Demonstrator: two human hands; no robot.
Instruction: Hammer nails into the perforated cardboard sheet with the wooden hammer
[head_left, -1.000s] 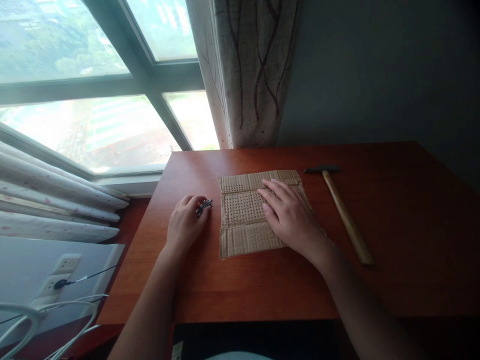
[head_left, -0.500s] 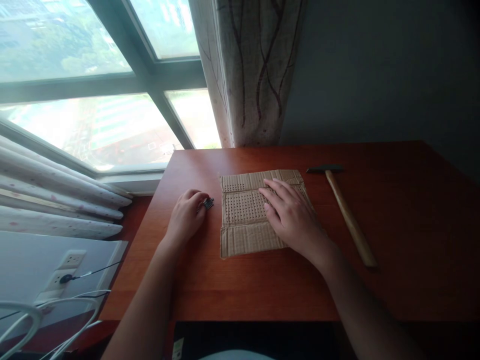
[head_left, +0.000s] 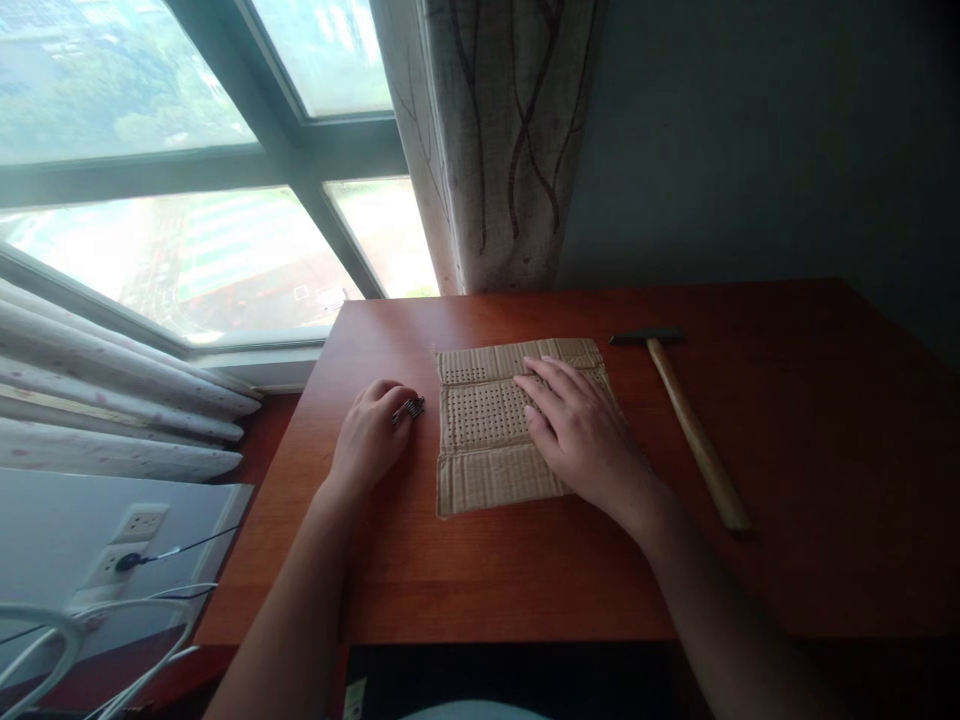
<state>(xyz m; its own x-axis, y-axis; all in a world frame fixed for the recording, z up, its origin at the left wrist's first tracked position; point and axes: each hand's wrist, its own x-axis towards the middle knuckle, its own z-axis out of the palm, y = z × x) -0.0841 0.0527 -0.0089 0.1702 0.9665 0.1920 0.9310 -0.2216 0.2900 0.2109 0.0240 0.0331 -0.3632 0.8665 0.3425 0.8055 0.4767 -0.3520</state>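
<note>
Head view: left hand (head_left: 369,432), pinching metal pieces (head_left: 413,408), hides more of them than before; right hand (head_left: 589,432) stays spread on cardboard (head_left: 487,470).

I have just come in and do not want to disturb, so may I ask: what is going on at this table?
The person's left hand has a bunch of small dark pieces between thumb and fingers; they are too small to identify surely. The right hand lies spread on a cardboard sheet with rows of small dark dots, apparently holes. A hammer with a wooden handle lies to the right of the sheet on the table, and neither hand touches it.
</note>
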